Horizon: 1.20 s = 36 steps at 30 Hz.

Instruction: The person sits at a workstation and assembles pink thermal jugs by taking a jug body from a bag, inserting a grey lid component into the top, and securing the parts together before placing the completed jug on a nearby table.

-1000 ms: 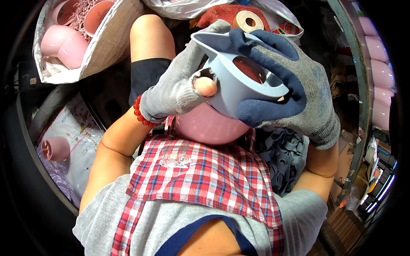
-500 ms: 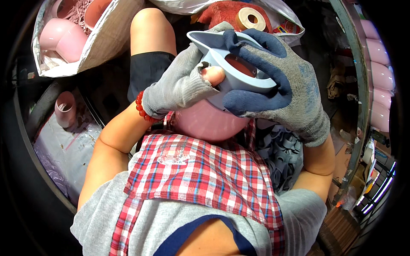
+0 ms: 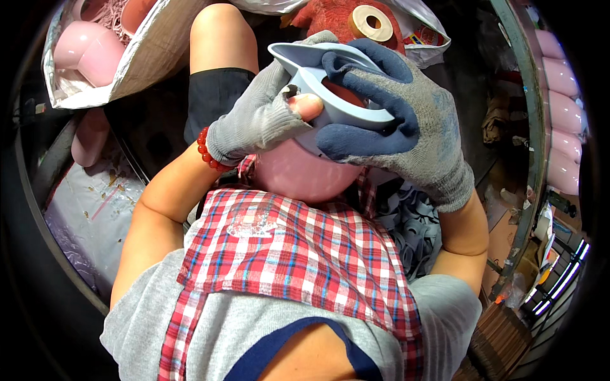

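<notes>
A light blue plastic spouted collar [image 3: 365, 115] sits over a rounded pink plastic vessel [image 3: 305, 174] close to my apron. My left hand [image 3: 257, 124], in a grey glove with the thumb tip poking out, is closed on the collar's left side below the spout. On the right side, my right hand [image 3: 426, 120], in a grey glove with blue coating, grips the collar's rim, fingers above and thumb below. A reddish inside shows through the collar's opening. Part of the vessel is hidden behind the gloves.
A white sack [image 3: 143, 54] at the upper left holds pink plastic pieces. A tape roll [image 3: 372, 24] lies on a red plush thing at the top. Light blue-grey scraps [image 3: 410, 225] are heaped by my right forearm. Pink pieces [image 3: 564, 114] are stacked beyond a metal frame [image 3: 537, 127].
Both hands and the collar appear slightly further left in the picture, with the grip unchanged. At the left, the pink cup's open end no longer shows.
</notes>
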Each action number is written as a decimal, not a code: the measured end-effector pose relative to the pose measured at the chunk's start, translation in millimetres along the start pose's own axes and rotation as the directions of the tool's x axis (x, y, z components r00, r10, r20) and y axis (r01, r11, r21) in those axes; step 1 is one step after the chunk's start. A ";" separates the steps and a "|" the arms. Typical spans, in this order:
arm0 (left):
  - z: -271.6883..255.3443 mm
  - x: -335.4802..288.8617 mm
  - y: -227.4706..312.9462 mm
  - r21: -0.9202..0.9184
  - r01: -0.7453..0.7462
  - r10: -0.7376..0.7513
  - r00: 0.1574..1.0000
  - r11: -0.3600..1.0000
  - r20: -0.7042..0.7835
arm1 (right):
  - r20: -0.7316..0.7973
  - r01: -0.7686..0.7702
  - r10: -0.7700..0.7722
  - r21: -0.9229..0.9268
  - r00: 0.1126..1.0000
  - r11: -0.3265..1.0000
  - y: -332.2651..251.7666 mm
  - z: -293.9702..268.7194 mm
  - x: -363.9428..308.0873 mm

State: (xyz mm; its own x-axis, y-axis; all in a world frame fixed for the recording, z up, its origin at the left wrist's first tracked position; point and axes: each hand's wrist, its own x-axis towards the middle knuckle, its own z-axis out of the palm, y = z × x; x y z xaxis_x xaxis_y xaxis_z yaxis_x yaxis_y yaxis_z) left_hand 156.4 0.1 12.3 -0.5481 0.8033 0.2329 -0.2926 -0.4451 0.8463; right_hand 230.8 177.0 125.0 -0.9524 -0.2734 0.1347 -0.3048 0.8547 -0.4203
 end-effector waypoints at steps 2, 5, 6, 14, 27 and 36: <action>-2.0 -3.3 1.6 -0.009 0.037 -0.036 0.999 0.999 0.014 | 0.004 -0.036 0.036 -0.019 0.999 0.999 -6.8 -0.6 -1.1; -0.5 -4.0 0.4 -0.013 -0.005 0.006 1.000 1.000 0.020 | -0.010 -0.034 0.033 -0.104 0.999 0.994 -10.8 0.5 -2.1; -1.4 -4.7 -0.2 -0.009 0.001 0.000 1.000 1.000 0.024 | -0.010 -0.036 0.035 -0.090 0.999 0.995 -11.0 0.9 -2.5; -0.4 -4.5 -2.8 0.060 -0.066 0.067 0.998 0.996 -0.016 | -0.045 0.033 -0.028 0.112 0.999 0.993 2.4 10.7 -5.1; 1.0 2.3 16.8 0.238 -0.129 0.125 0.992 0.963 0.032 | 0.048 -0.030 0.026 0.086 0.999 0.996 -3.2 -18.1 6.2; 0.6 4.0 25.2 0.308 -0.214 0.197 0.977 0.927 0.085 | -0.006 -0.149 0.166 0.413 0.986 0.898 7.7 -26.9 7.8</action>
State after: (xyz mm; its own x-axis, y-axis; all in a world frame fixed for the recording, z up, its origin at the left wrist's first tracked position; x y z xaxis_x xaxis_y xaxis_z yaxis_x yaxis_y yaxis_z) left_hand 147.3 -7.7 34.9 -0.5262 0.7305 0.4353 0.0875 -0.4626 0.8822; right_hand 221.0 193.3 147.0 -0.9898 -0.1253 0.0682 -0.1322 0.6263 -0.7683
